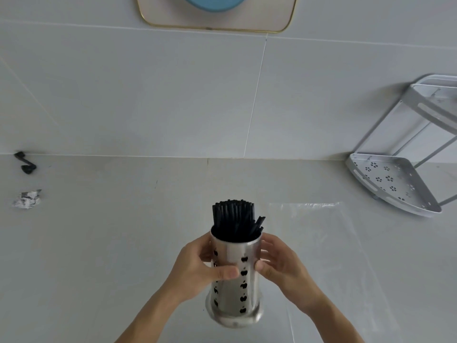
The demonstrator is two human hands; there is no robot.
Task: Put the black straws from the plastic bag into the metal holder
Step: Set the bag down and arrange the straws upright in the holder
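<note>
The holder [235, 280], a shiny metal cylinder pierced with rows of small cut-outs and flared at its base, stands upright on the pale counter [111, 256] near the front edge of the view. Both hands clasp it from opposite sides: the left hand [197, 268] has its fingers curled round the left wall with the thumb pressed flat across the front, and the right hand [279, 263] wraps its fingers round the right wall, thumb tip touching the front. The straws [233, 219] fill the holder in a dense black bundle, their tops standing well above the rim; a few on the right side lean outward. The bag [321, 243], clear and flat, lies on the counter just right of the holder. At the far left sit a crumpled scrap [26, 199] and a small black hook [25, 162]. A metal corner rack [393, 184] stands at the right against the tiled wall [173, 95]
</note>
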